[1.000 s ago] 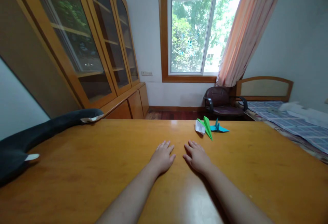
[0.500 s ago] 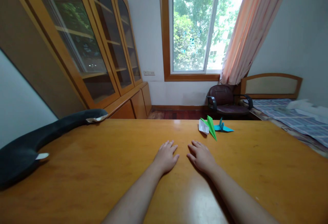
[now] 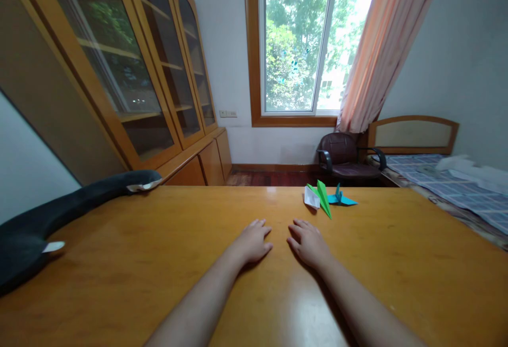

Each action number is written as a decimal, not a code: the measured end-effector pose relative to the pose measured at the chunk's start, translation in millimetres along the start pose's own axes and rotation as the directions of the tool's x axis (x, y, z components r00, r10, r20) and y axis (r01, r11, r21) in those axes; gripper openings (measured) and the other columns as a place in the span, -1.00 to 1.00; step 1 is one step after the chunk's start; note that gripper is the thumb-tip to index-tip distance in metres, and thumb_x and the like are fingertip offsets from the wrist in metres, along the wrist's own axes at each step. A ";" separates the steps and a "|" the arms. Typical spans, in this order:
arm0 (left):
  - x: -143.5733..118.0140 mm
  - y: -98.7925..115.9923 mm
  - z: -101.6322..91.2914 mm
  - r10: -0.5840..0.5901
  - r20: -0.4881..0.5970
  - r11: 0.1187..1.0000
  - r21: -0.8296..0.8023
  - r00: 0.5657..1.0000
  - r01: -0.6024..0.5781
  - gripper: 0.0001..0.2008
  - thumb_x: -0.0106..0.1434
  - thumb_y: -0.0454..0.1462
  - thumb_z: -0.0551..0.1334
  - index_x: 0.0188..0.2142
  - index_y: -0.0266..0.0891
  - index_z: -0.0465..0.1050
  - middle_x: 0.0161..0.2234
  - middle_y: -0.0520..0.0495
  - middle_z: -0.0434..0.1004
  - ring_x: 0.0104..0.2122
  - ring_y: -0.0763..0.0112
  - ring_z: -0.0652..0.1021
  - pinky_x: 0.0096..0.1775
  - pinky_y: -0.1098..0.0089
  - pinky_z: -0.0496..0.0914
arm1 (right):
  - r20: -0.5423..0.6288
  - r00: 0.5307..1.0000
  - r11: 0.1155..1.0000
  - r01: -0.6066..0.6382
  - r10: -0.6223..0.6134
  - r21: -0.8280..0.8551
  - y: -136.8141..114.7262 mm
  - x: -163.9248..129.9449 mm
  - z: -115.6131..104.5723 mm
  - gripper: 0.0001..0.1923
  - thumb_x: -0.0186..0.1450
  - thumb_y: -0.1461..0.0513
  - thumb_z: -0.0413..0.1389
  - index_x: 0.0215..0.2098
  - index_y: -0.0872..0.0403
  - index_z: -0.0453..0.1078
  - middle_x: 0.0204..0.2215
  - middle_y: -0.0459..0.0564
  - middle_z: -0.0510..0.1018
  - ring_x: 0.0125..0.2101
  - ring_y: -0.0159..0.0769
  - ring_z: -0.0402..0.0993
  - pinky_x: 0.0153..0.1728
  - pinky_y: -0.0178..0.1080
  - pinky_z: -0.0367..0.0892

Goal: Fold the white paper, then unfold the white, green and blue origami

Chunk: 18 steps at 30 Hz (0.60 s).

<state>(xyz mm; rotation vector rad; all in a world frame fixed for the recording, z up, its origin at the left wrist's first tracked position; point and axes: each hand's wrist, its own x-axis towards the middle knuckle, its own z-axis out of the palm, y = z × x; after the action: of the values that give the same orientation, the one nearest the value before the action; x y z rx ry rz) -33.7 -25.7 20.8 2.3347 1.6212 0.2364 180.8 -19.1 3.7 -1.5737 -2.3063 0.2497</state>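
Sunlight pours through the window (image 3: 296, 45) at the far wall, and below it a broad wooden bench (image 3: 119, 262) fills the view. Both hands lie flat on that bench, palms down, fingers spread and holding nothing. Left hand (image 3: 251, 242) and right hand (image 3: 309, 242) sit side by side, close but not touching. Just beyond the right hand, near the far edge, three folded paper pieces cluster together: a white paper fold (image 3: 311, 197), a green paper plane (image 3: 323, 197) touching it, and a blue paper crane (image 3: 340, 198) just beside that. All three look finished, and no loose sheet lies under the hands, so by my reading the folding is done for these, with nothing fresh started. Off to the left a dark plush toy (image 3: 59, 212) stretches along the bench edge. A chair (image 3: 344, 157) and a bed (image 3: 456, 183) stand behind.
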 end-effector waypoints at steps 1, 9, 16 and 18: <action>2.1 0.8 -6.7 0.024 0.032 1.000 0.001 0.999 -0.024 -0.54 0.14 -0.14 0.21 0.02 -0.25 0.42 0.17 -0.27 0.24 0.17 0.02 0.27 0.17 0.15 0.18 | -0.006 1.000 1.000 -0.002 0.002 0.000 0.3 0.2 0.1 -0.61 0.27 0.09 0.04 0.00 0.05 0.44 0.14 0.14 0.36 0.13 -0.05 0.24 0.12 -0.07 0.10; 34.0 8.7 -7.1 -0.129 -0.113 0.992 -0.007 0.985 0.129 -0.72 0.20 -0.21 0.16 -0.12 -0.21 0.46 -0.15 -0.17 0.50 -0.14 0.19 0.49 -0.07 0.29 0.35 | 0.005 1.000 1.000 -0.006 0.006 0.001 1.9 0.4 0.2 -0.61 0.26 0.09 0.04 0.01 0.03 0.42 0.15 0.12 0.35 0.14 -0.08 0.22 0.13 -0.07 0.09; 35.4 13.0 20.8 -0.152 -0.275 0.982 0.063 0.949 0.175 -0.76 0.27 -0.21 0.10 -0.16 -0.20 0.47 -0.17 -0.19 0.40 -0.11 0.18 0.38 -0.02 0.24 0.29 | 0.054 0.998 0.999 -0.039 0.039 0.005 -2.4 1.1 -0.5 -0.58 0.27 0.12 0.01 0.04 0.09 0.39 0.18 0.16 0.30 0.17 -0.07 0.19 0.16 -0.08 0.05; 34.3 13.3 19.4 -0.139 -0.276 0.985 0.058 0.951 0.161 -0.75 0.27 -0.21 0.09 -0.16 -0.20 0.47 -0.18 -0.19 0.39 -0.11 0.16 0.38 -0.02 0.21 0.29 | 0.068 0.997 1.000 -0.029 0.029 0.005 -3.4 1.9 -4.1 -0.59 0.26 0.16 0.02 0.04 0.12 0.39 0.18 0.18 0.30 0.16 -0.07 0.19 0.16 -0.10 0.06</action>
<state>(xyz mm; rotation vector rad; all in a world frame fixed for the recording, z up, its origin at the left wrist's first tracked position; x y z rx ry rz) -3.9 -0.6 5.8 2.3024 1.9603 0.4852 178.8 -18.9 8.9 -1.6206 -2.3326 0.3207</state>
